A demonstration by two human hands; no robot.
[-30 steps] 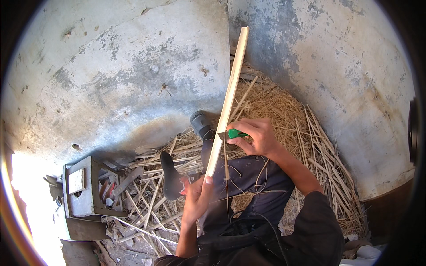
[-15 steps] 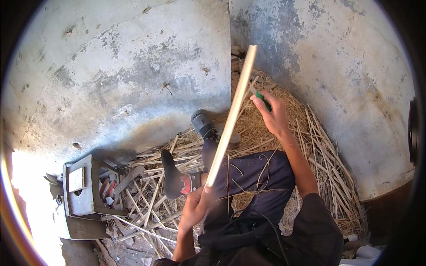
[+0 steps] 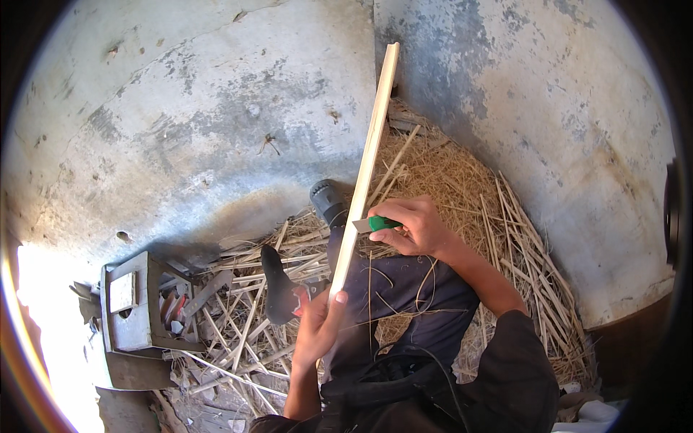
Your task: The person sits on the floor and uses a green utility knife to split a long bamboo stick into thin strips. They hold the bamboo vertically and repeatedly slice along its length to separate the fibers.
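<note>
- On the concrete floor (image 3: 180, 130) at far left sits a grey metal box (image 3: 133, 307) among split cane strips (image 3: 238, 317).
- Left hand (image 3: 317, 325): grip closed around the pale cane strip (image 3: 364, 169), near its lower end.
- Right hand (image 3: 415, 227): grip clenched on a green-handled knife (image 3: 375, 224), blade against the strip's edge.

The lower end of the pale strip (image 3: 364, 169) disappears behind the left hand (image 3: 317, 328), whose fingers (image 3: 333, 307) wrap over it. The knife's (image 3: 375, 224) green handle is mostly buried under the right hand's (image 3: 415, 227) fingers (image 3: 393, 213); its blade edge is too small to make out. Below the fingers, both forearms are cut off by the lower edge.
</note>
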